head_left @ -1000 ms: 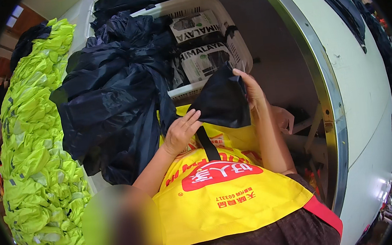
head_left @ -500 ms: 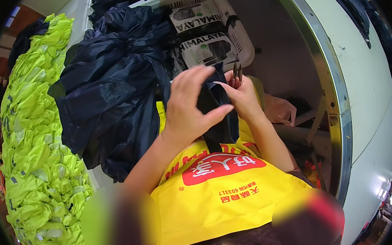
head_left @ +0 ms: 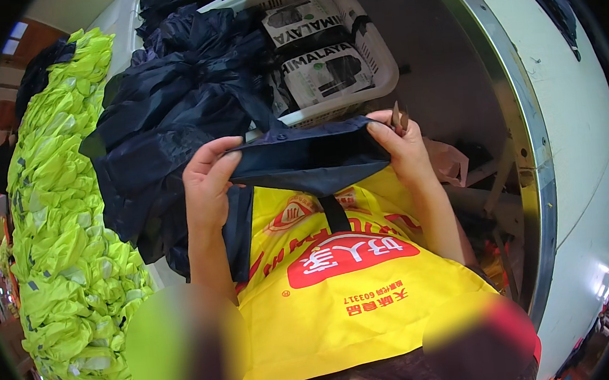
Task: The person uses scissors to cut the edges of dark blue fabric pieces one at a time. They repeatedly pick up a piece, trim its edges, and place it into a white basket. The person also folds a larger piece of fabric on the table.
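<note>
A navy fabric piece, part of a garment, is stretched flat between my hands above my lap. It gapes open along its length, and a small round button-like spot shows near its upper edge. My left hand pinches its left end between thumb and fingers. At the other end, my right hand pinches the corner. A small pair of thread snips also sits in that right hand, its blades pointing up and away. More navy fabric runs from the held piece into a heap on the left.
A white plastic basket with black-and-white printed packages stands beyond my hands. Bright yellow-green garments are piled along the left. On the right is a pale table with a metal edge. A yellow apron covers my lap.
My left hand has moved left and down, from a loose, open curve to a pinch on the fabric. My right hand has shifted slightly right. The folded piece is now spread wide between them.
</note>
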